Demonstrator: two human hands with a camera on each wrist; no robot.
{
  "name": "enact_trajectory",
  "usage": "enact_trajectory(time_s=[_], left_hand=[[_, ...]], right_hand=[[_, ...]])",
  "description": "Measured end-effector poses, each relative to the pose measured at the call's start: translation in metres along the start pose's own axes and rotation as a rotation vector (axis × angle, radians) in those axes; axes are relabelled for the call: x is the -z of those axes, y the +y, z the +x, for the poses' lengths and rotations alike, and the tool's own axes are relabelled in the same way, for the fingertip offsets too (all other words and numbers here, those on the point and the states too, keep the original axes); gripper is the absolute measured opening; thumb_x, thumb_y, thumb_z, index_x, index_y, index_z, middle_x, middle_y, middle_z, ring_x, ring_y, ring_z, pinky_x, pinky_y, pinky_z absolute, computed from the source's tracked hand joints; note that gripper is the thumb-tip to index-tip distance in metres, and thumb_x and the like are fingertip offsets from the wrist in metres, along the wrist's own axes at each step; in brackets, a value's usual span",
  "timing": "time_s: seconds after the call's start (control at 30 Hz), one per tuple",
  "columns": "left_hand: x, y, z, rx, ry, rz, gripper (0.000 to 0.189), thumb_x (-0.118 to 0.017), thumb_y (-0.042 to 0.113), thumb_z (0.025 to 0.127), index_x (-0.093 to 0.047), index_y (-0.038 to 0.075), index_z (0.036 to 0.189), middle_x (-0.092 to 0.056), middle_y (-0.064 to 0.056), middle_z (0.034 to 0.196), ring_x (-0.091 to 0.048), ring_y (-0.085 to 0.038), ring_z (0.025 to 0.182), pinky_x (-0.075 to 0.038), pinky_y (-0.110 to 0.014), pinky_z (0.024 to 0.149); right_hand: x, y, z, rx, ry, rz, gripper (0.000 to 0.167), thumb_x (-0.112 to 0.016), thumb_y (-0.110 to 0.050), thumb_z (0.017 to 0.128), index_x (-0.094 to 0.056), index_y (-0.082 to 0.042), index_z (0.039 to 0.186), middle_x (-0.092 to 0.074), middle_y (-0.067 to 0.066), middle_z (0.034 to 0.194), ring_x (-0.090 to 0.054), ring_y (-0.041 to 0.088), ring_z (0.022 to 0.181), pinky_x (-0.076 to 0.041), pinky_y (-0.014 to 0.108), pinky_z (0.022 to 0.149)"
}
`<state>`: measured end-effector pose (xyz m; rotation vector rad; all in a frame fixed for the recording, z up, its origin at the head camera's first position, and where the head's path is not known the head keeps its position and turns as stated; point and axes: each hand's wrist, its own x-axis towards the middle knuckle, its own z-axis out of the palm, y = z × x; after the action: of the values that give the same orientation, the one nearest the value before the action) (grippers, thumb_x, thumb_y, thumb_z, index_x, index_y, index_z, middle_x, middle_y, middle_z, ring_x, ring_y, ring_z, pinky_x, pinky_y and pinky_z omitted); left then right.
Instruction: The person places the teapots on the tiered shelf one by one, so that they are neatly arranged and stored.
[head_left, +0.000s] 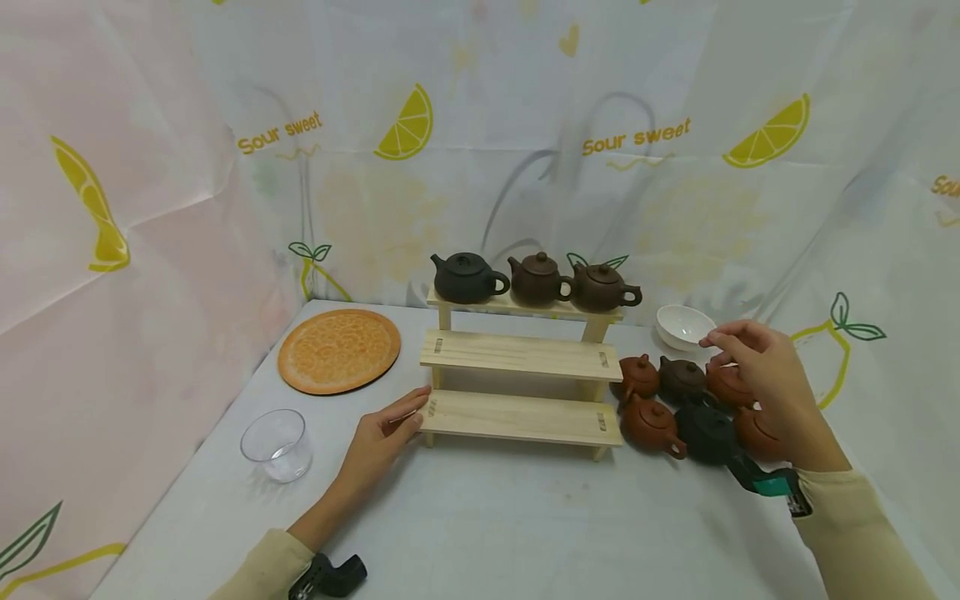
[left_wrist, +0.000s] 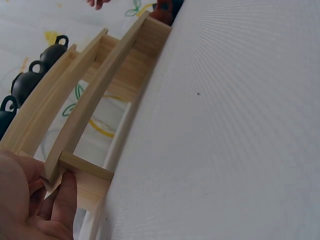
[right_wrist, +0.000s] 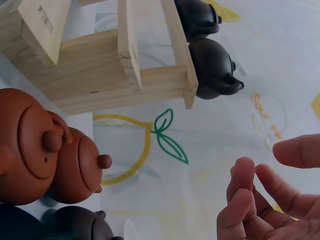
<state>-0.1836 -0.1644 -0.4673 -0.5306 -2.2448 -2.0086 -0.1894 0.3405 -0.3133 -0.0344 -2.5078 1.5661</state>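
Observation:
My left hand (head_left: pixel 377 446) grips the left end of the lowest board of a three-tier wooden shelf (head_left: pixel 521 419); thumb and fingers pinch the board's corner in the left wrist view. Three teapots stand in a row on the top tier: a black one (head_left: pixel 463 279) at left, then two dark brown ones (head_left: pixel 538 280) (head_left: pixel 600 288). My right hand (head_left: pixel 772 379) hovers over a cluster of teapots at the shelf's right, fingers relaxed and holding nothing. That cluster has reddish-brown pots (head_left: pixel 649 423), a dark brown one (head_left: pixel 681 381) and a black one (head_left: pixel 703 433), partly hidden by the hand and wrist camera.
Behind the teapot cluster stands a white bowl (head_left: pixel 684 327). At the left lie a round orange-brown mat (head_left: pixel 339 351) and a clear glass cup (head_left: pixel 277 447). A printed curtain (head_left: pixel 480 183) hangs close behind the white table (head_left: pixel 525 525).

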Motion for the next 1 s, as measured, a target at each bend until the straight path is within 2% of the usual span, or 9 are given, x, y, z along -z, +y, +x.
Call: enact_trajectory(time_s=[0.1,0.2,0.47,0.67,0.83,1.0], left_hand=[[0.0,-0.001,0.0,-0.002,0.002,0.0,0.039,-0.066,0.012,0.105,-0.063,-0.004,0.14,-0.054,-0.008,0.152,-0.041,-0.024,0.146,-0.043,-0.019,0.106],[0.0,-0.002,0.0,-0.006,0.001,-0.006,0.039,-0.066,0.011,0.105,-0.063,-0.004,0.14,-0.054,-0.009,0.152,-0.041,-0.024,0.146,-0.044,-0.02,0.106],[0.0,-0.002,-0.001,-0.007,-0.002,-0.002,0.039,-0.065,0.011,0.105,-0.062,-0.005,0.14,-0.053,-0.009,0.152,-0.041,-0.025,0.145,-0.045,-0.021,0.105],[0.0,-0.001,-0.001,-0.012,-0.003,0.004,0.039,-0.065,0.011,0.105,-0.061,-0.006,0.14,-0.054,-0.01,0.152,-0.041,-0.025,0.146,-0.044,-0.021,0.106],[0.0,0.0,0.0,-0.026,0.001,0.007,0.039,-0.066,0.011,0.104,-0.062,-0.005,0.14,-0.055,-0.01,0.151,-0.043,-0.026,0.145,-0.044,-0.02,0.106],[-0.001,0.0,-0.001,-0.029,-0.002,0.001,0.039,-0.066,0.01,0.104,-0.062,-0.005,0.14,-0.055,-0.01,0.151,-0.042,-0.026,0.145,-0.044,-0.02,0.106]], right_hand=[[0.003,0.006,-0.003,0.021,-0.001,0.006,0.02,-0.06,-0.026,0.108,-0.067,-0.007,0.11,-0.072,-0.018,0.091,-0.066,0.009,0.075,-0.054,0.018,0.061],[0.005,0.012,-0.008,0.022,-0.001,0.016,0.018,-0.06,-0.024,0.108,-0.069,-0.008,0.109,-0.072,-0.017,0.091,-0.066,0.009,0.075,-0.056,0.019,0.064],[0.01,0.028,-0.023,-0.101,0.017,0.035,0.016,-0.063,-0.032,0.107,-0.07,-0.019,0.104,-0.071,-0.006,0.083,-0.064,0.01,0.074,-0.056,0.021,0.063],[0.015,0.038,-0.033,-0.136,0.031,0.102,0.014,-0.065,-0.029,0.106,-0.073,-0.019,0.1,-0.072,-0.011,0.085,-0.067,0.009,0.072,-0.055,0.019,0.06],[0.017,0.047,-0.04,-0.141,0.072,0.041,0.016,-0.064,-0.03,0.106,-0.071,-0.018,0.1,-0.071,-0.013,0.085,-0.067,0.009,0.071,-0.058,0.018,0.065],[0.021,0.057,-0.044,-0.14,0.105,0.014,0.017,-0.062,-0.027,0.107,-0.071,-0.015,0.099,-0.072,-0.015,0.086,-0.068,0.01,0.07,-0.058,0.019,0.063]])
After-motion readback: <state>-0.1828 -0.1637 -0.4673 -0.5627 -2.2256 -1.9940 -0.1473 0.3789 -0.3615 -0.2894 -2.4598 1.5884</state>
